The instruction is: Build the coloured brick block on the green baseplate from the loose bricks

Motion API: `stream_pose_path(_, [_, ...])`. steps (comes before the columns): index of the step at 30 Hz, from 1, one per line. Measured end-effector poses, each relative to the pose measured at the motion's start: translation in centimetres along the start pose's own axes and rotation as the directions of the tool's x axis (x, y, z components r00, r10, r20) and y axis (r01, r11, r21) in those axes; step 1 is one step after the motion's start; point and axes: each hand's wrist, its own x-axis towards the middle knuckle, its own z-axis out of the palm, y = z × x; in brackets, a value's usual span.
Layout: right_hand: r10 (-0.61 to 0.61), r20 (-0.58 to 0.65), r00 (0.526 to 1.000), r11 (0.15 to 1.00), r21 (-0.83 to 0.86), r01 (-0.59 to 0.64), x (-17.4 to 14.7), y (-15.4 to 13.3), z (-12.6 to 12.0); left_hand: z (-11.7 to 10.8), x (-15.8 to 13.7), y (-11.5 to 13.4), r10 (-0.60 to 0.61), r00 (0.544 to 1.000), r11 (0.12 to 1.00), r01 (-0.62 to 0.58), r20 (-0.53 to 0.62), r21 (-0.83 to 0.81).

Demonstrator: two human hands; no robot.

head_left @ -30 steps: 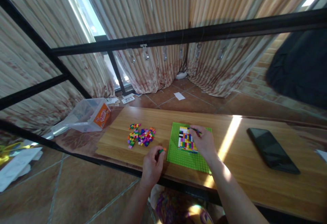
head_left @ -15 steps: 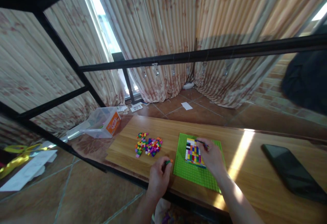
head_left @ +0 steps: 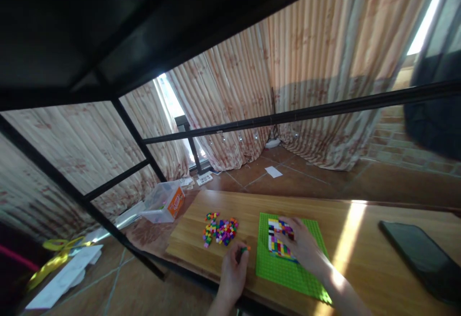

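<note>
My left hand (head_left: pixel 234 267) is closed in a pinch above the table's front part, left of the green baseplate (head_left: pixel 268 268). Small green and orange toy bricks (head_left: pixel 246 249) stick out from its fingertips. On the baseplate lies a rectangular patch of many-coloured toy bricks (head_left: pixel 278 246), with white, yellow and black pieces along its left side. My right hand (head_left: pixel 304 244) reaches over this patch from the right, fingers bent down onto its upper part. The fingers hide the patch's right side, and whatever they grip is too small to make out.
Loose coloured bricks (head_left: pixel 225 231) lie heaped on the wooden table (head_left: pixel 201 200), left of the baseplate. A black phone (head_left: pixel 418 253) rests at the right. A clear plastic box (head_left: pixel 160 205) stands on the floor beyond the left end. Dark metal bars (head_left: pixel 230 126) cross behind the table.
The camera view has tilted up, so the table sits lower in the picture. My right hand's thumb and finger now stand wider apart over the brick patch. My left hand keeps its pinch.
</note>
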Motion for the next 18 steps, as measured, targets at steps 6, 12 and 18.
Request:
stream_pose_path(6, [-0.049, 0.018, 0.999, 0.999, 0.012, 0.049, -1.1, 0.6, -0.3, 0.1, -0.2, 0.8, -0.203, 0.977, 0.968, 0.189, -0.072, -0.163])
stream_pose_path(12, [-0.064, -0.067, 0.996, 0.996, -0.064, 0.059, -2.3, -0.9, -1.7, 0.0, -2.9, 5.2, -0.317, 0.947, 0.853, 0.266, -0.042, -0.450])
stream_pose_path(18, [-0.023, -0.239, 0.971, 0.986, 0.157, 0.062, -3.3, -4.8, -4.8, 1.1, -2.4, 10.7, -0.293, 0.956, 0.818, 0.259, 0.015, -0.513])
